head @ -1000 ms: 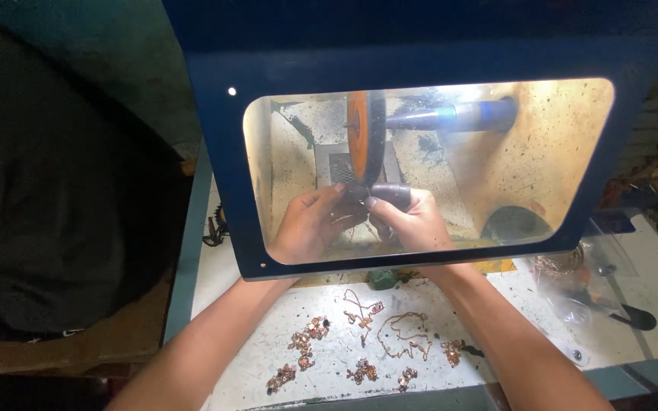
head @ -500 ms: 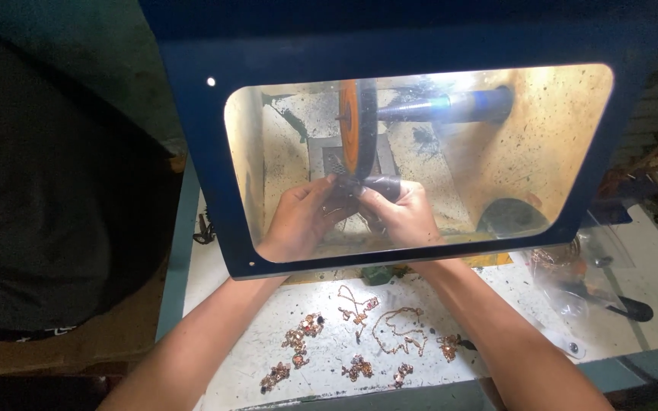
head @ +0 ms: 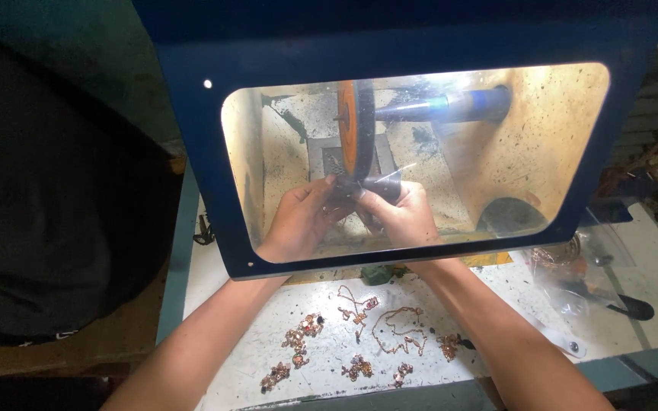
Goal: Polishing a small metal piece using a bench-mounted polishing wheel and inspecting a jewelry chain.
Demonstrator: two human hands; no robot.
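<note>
While both hands work behind the blue shield (head: pixel 192 152), the left hand (head: pixel 298 222) and right hand (head: pixel 404 217) pinch one small piece, mostly hidden, against the orange wheel (head: pixel 353 129). Its polishing seems in progress; many copper-coloured jewellery pieces (head: pixel 359 335) wait on the white table (head: pixel 215 281) below.

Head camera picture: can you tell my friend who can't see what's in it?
Two bare hands, the left hand and right hand, press a small piece against an orange wheel behind a blue-framed window. Copper-coloured jewellery pieces lie on the white bench in front.
</note>
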